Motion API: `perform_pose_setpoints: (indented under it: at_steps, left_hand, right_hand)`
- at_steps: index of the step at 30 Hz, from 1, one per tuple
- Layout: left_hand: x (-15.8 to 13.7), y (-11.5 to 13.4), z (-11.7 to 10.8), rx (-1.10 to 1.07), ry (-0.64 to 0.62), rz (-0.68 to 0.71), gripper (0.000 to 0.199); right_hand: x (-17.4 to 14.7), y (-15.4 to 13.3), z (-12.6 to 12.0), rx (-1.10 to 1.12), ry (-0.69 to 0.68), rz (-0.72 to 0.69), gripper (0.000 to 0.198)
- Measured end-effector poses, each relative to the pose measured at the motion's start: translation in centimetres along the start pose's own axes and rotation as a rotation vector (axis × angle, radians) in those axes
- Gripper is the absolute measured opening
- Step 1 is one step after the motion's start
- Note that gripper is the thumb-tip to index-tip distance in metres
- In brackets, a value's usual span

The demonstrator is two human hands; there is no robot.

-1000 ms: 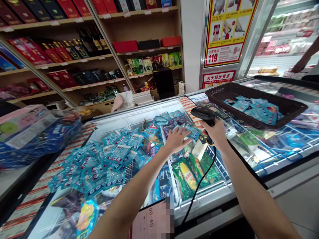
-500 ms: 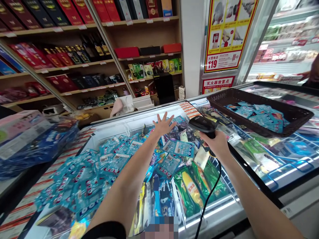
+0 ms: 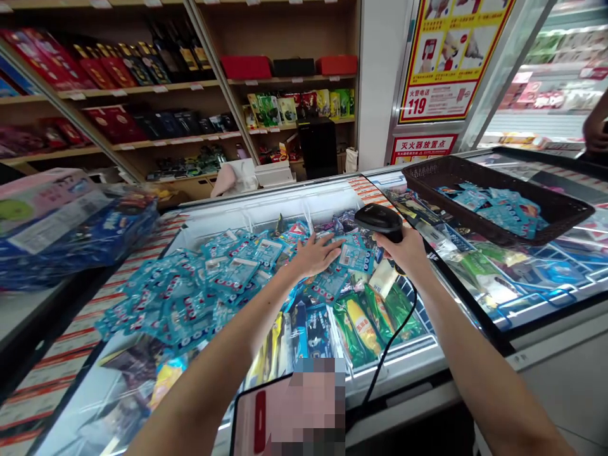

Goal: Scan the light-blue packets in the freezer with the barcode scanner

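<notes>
My left hand (image 3: 315,256) reaches flat over the pile in the chest freezer, fingers stretched out, with the fingertips at the edge of a blue ice-pop packet (image 3: 358,254). Whether they touch it I cannot tell. In my right hand (image 3: 407,251) is a black barcode scanner (image 3: 380,221), its head pointing left above the packets and its black cable (image 3: 390,345) hanging down. A large heap of the same blue packets (image 3: 185,304) fills the left side of the freezer. Green corn ice-cream packs (image 3: 363,326) lie in a wire section below my hands.
On the right, a dark brown basket (image 3: 565,209) holding several blue packets rests across the freezer top. A plastic-wrapped stack of boxes (image 3: 61,221) stands at the left. A tablet-like screen (image 3: 260,421) is at the bottom. Another person's hand (image 3: 596,130) shows at the far right.
My left hand has come down from above the back of the pile, fingers less spread, onto or close over the packets. The scanner stays in my right hand. The view has tilted down.
</notes>
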State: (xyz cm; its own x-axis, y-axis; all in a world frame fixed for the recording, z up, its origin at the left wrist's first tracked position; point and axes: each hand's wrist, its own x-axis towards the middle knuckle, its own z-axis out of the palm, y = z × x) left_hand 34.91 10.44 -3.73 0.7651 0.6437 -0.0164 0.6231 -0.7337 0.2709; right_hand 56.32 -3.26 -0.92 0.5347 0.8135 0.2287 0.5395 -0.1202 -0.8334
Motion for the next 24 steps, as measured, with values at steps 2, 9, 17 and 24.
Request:
perform_pose_setpoints:
  at_steps: [2, 9, 17, 24]
  left_hand:
    - [-2.0, 1.1, 0.1, -0.034, -0.016, 0.005, 0.052]
    - [-5.0, 1.7, -0.4, -0.292, 0.246, -0.005, 0.046]
    - [-10.0, -0.3, -1.3, -0.224, 0.375, 0.019, 0.032]
    - [-8.1, 6.9, 0.6, -0.012, 0.095, 0.347, 0.054]
  right_hand:
    - [-0.4, -0.7, 0.4, -0.041, -0.022, -0.031, 0.042]
    - [-2.3, -4.0, 1.9, -0.284, 0.001, -0.184, 0.039]
    - [-3.7, -4.5, 4.1, -0.286, 0.065, -0.191, 0.043]
    - [-3.4, -2.0, 2.4, -0.089, 0.107, -0.036, 0.044]
